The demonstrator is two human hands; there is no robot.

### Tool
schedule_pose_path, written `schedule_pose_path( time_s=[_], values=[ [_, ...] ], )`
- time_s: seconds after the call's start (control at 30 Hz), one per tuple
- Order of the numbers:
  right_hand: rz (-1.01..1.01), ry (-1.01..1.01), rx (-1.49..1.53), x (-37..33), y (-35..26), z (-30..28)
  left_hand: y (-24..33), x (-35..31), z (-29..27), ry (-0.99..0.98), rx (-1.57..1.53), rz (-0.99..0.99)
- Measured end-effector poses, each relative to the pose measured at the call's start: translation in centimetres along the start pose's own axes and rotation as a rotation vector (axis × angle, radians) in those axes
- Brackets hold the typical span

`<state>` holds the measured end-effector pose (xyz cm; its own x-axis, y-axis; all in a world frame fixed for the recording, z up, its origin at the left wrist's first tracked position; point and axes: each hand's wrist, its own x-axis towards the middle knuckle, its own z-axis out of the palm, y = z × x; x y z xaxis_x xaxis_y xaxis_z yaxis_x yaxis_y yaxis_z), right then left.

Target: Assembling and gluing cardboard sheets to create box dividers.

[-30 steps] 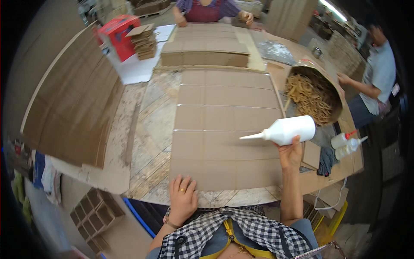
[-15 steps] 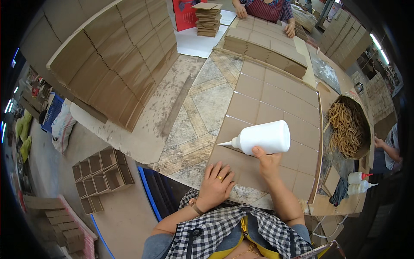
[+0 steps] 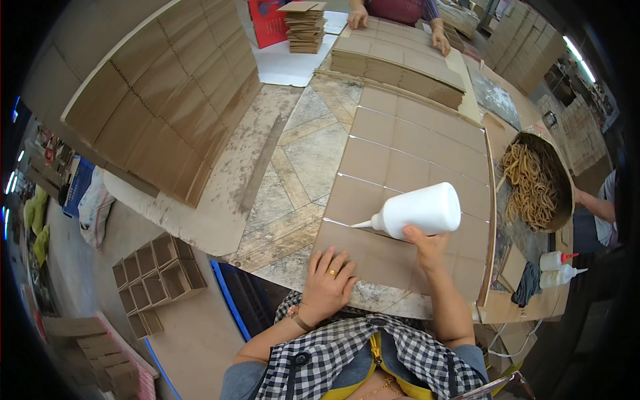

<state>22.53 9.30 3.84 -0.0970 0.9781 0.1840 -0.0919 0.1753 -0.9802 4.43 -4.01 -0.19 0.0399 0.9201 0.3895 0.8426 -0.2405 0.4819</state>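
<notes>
My right hand (image 3: 430, 250) is wrapped round a white squeeze glue bottle (image 3: 420, 208), which lies tilted with its thin nozzle pointing left. The nozzle tip is at a crease of the flat brown cardboard sheet (image 3: 427, 157), close to its left edge. Thin white glue lines run across several creases of this sheet. On the near left corner of the cardboard rests my left hand (image 3: 328, 283), palm down, fingers stretched out, a ring on one finger. It holds nothing.
Beyond the sheet lies a stack of cardboard (image 3: 397, 70), with another person's hands (image 3: 440, 39) on it. A box of rubber bands (image 3: 533, 180) and smaller glue bottles (image 3: 559, 275) stand at right. Tall cardboard (image 3: 167, 107) rises at left; a cardboard grid (image 3: 157, 280) lies below.
My right hand has moved the bottle slightly right, and a white glue line now shows left of the nozzle along the nearest crease. The view has shifted a little; my left hand stays on the cardboard.
</notes>
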Motion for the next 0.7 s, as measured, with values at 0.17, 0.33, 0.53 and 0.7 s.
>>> schedule_pose_path(
  time_s=[0.17,0.33,0.53,0.7],
  values=[
    [-0.018,0.112,-0.040,-1.0,-1.5,-6.8,0.2,0.0,0.4,-0.004,0.032,-0.002],
    [-0.047,0.188,-0.090,-2.0,-3.0,-14.8,0.8,0.2,0.5,-0.005,0.062,0.001],
    [-0.043,0.288,-0.198,-3.6,-5.6,-24.1,1.2,0.2,0.8,-0.044,0.095,0.009],
    [-0.023,0.345,-0.405,-4.2,-8.0,-28.3,1.6,0.2,0.9,-0.036,0.112,0.038]
  ],
)
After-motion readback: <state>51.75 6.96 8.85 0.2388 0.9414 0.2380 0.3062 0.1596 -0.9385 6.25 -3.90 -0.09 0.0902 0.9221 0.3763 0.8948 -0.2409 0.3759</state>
